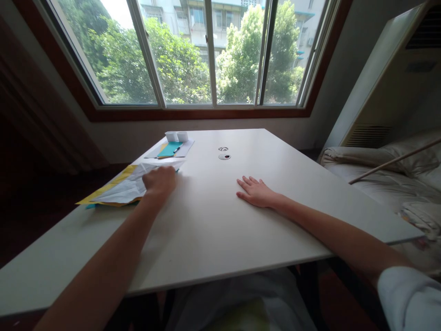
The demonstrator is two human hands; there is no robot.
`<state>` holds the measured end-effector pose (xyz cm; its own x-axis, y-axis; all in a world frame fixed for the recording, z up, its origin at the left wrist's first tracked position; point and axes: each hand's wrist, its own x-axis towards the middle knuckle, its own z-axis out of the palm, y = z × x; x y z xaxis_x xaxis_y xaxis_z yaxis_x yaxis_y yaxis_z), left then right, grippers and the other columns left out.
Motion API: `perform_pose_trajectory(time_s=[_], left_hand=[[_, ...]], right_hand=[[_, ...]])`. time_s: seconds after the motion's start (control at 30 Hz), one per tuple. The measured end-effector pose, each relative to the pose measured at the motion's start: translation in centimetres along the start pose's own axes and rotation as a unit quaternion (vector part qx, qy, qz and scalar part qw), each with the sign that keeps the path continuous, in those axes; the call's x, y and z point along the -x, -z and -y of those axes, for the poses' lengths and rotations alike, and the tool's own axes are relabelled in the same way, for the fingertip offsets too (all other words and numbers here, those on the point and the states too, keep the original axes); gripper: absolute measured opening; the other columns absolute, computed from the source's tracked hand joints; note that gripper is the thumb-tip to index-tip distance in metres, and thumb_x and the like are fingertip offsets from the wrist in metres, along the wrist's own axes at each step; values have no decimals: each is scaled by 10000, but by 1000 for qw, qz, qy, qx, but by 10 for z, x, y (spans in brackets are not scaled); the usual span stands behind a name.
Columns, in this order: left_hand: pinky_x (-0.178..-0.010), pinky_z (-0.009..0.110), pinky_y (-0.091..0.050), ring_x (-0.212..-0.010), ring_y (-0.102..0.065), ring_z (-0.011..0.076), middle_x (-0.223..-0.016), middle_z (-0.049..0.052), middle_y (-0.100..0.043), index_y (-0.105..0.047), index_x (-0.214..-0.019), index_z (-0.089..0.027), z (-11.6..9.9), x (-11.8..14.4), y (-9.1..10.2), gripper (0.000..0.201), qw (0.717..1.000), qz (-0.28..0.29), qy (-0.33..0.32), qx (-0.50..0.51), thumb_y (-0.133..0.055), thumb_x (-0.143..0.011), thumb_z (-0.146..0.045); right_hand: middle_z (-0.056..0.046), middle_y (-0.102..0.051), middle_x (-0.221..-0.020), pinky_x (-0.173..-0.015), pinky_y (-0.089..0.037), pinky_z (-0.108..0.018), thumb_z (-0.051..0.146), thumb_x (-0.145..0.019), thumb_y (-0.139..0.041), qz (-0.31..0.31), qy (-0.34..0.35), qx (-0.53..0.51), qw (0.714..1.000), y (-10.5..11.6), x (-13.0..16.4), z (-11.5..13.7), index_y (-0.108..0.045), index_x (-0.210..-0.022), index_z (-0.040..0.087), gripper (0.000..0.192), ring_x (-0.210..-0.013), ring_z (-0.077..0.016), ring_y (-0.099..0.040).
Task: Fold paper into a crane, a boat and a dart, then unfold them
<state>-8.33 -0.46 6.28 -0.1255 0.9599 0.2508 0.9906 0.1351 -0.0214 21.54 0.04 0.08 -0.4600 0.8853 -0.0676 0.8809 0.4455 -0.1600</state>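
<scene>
My left hand [160, 179] is closed at the right edge of a loose stack of paper on the left of the table. On top of the stack lies a creased white sheet of paper [126, 186]. A yellow sheet [106, 186] sticks out along its left side, and bits of teal paper [90, 206] show underneath. The fingertips are hidden behind the hand, but they appear to grip the sheets. My right hand [255, 192] rests flat on the tabletop with its fingers spread, palm down and holding nothing.
Two small white containers [177, 136] stand at the table's far left corner. Before them a pen [178, 149] lies on teal paper [168, 149] over other sheets. Two round inserts [224, 156] sit in the white table [206, 239]. A pale sofa [365, 161] stands right.
</scene>
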Motion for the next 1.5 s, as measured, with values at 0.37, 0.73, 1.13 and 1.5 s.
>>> perform_pose_trajectory(time_s=[0.37,0.73,1.13,1.5], left_hand=[[-618,299,-405,-798,-591,222,-854,99,-638,-600,-837,-155,-75,43,3,314,957,-61,-281,-46,-296,-866,-231],[-743,270,-451,-840,-608,169,-991,63,-655,-613,-1038,-221,-88,57,-7,353,862,62,-461,202,-350,-895,-409],[-1049,380,-264,-1311,-292,227,-1442,85,-307,-333,-1360,-218,-72,36,-42,537,903,132,-394,111,-266,-898,-483],[-1029,597,-22,-1369,-4,292,-1493,65,-2,2,-1434,-238,-62,34,-36,899,915,255,-304,66,-260,-741,-749]], right_hand=[[-67,-536,-1260,-943,-368,-315,478,-889,-296,-85,19,-17,996,25,0,-19,-552,-1176,210,469,-1152,-217,-478],[-91,-591,-1153,-925,-375,-326,376,-877,-401,-157,48,-3,986,38,2,-34,-576,-1114,182,353,-1077,-211,-511],[-118,-493,-1288,-995,-330,-375,328,-873,-380,-81,140,53,985,19,5,-7,-499,-1234,158,416,-1181,-238,-451],[-32,23,-1507,-1078,-26,-523,715,-760,-329,133,132,-42,981,19,8,-15,-36,-1422,321,824,-1371,-285,27]])
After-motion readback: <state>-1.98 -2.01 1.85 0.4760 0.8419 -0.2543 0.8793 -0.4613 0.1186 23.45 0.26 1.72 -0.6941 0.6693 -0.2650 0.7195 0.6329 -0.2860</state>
